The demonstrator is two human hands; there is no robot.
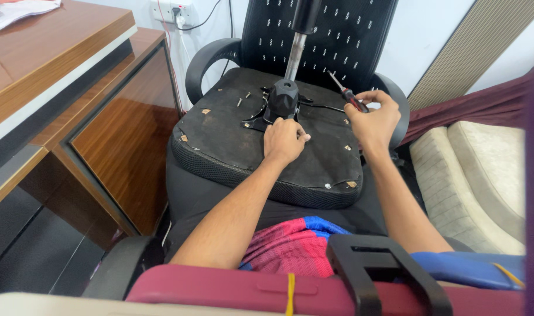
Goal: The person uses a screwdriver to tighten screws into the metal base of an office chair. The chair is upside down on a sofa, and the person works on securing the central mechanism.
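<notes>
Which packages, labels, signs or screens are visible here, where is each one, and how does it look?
No packages, signs or screens are in view.
Papers: top left corner, lying on the wooden desk; white sheets with faint print, partly cut off by the picture edge.
Wall socket: on the wall behind the upturned chair seat; white rectangular plate with a plug and cable in it; no label can be made out.

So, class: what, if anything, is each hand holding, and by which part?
The right hand holds a screwdriver by its red-and-black handle. The left hand rests at the black chair mechanism; whether it grips anything cannot be told.
</notes>
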